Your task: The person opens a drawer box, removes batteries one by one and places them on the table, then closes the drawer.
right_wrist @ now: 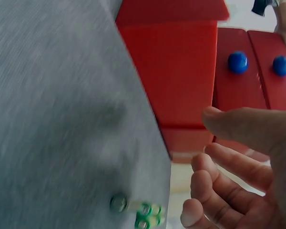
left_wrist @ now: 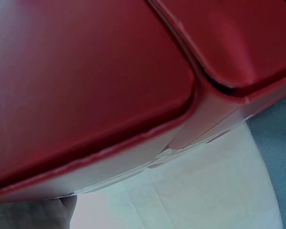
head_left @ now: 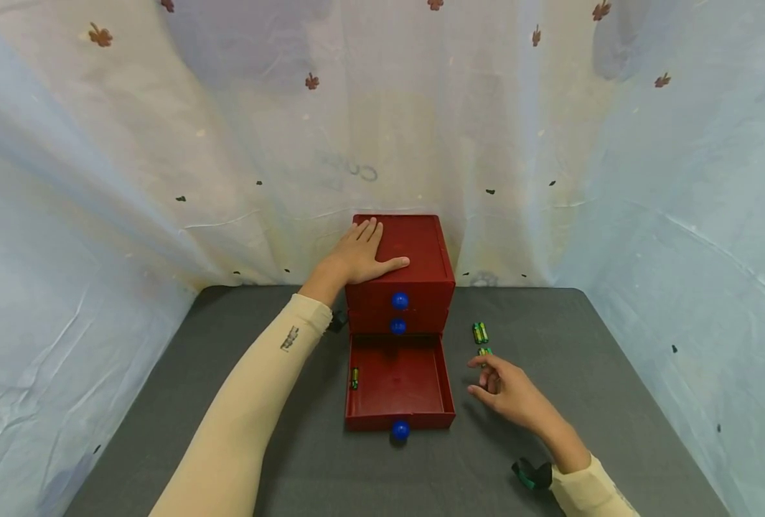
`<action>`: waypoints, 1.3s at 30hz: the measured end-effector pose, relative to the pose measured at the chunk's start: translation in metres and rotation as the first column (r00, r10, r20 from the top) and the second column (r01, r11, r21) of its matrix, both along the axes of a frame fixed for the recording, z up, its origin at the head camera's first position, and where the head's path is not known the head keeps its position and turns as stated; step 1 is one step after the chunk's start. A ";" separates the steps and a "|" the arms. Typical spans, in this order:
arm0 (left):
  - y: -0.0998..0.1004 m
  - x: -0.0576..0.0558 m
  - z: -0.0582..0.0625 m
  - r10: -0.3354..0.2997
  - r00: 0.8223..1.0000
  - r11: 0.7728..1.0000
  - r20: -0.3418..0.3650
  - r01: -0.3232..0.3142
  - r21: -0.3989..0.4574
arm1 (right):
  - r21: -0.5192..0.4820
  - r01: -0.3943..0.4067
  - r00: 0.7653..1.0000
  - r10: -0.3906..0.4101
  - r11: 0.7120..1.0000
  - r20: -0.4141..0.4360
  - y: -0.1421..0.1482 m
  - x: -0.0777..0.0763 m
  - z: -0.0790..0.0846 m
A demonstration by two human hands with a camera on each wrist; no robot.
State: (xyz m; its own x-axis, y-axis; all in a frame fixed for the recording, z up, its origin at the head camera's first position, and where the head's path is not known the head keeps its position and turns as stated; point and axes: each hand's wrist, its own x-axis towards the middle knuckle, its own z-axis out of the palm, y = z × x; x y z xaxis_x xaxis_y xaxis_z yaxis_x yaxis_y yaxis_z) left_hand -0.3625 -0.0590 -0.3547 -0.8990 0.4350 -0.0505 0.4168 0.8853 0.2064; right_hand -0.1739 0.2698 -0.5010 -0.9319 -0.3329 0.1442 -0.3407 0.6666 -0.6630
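Note:
A red cabinet (head_left: 415, 248) of three stacked drawers with blue knobs stands on the table. My left hand (head_left: 362, 255) rests flat on its top, thumb spread toward the middle. Pulled out at the bottom is the lowest drawer (head_left: 398, 388), where one green battery (head_left: 354, 378) lies along the left wall. To the right of this drawer, my right hand (head_left: 514, 391) hovers with loosely bent fingers and nothing between them. Its index fingertip overlaps small green batteries (head_left: 484, 352) in the head view. A pair of batteries (head_left: 480, 332) lies just beyond.
The dark grey table (head_left: 279, 459) extends around the cabinet. Pale plastic sheeting (head_left: 305, 143) hangs behind the table and along both sides. The pulled-out drawer's blue knob (head_left: 400, 431) juts toward the front.

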 end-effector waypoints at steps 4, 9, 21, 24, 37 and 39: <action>0.000 0.000 0.000 0.001 1.000 1.000 -0.001 -0.001 0.001 | -0.027 0.010 0.999 -0.011 1.000 -0.039 -0.013 -0.001 0.004; 0.000 0.001 0.000 0.001 1.000 1.000 -0.009 -0.001 -0.005 | -0.070 0.012 0.997 -0.017 0.998 -0.075 -0.030 -0.001 0.010; 0.000 0.005 0.004 -0.001 1.000 1.000 -0.016 0.001 -0.003 | -0.110 -0.029 0.998 0.023 0.994 -0.057 -0.070 -0.008 0.013; 0.000 0.006 0.004 0.000 1.000 1.000 -0.024 0.000 -0.003 | -0.117 -0.037 0.997 0.028 0.992 -0.075 -0.078 -0.009 0.012; -0.001 0.004 0.003 0.008 1.000 1.000 -0.011 -0.008 0.013 | -0.118 -0.076 0.996 0.072 0.990 -0.044 -0.112 -0.018 0.005; -0.001 0.004 0.002 0.008 1.000 1.000 -0.010 -0.008 0.015 | -0.110 -0.080 0.996 0.077 0.991 -0.033 -0.116 -0.020 0.005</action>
State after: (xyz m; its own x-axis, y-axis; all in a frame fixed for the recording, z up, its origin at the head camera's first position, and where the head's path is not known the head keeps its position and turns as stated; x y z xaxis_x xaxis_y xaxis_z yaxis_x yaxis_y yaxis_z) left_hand -0.3588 -0.0598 -0.3523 -0.9030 0.4281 -0.0351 0.4115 0.8856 0.2155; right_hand -0.1935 0.1536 -0.4964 -0.8984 -0.3855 0.2105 -0.4090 0.5593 -0.7210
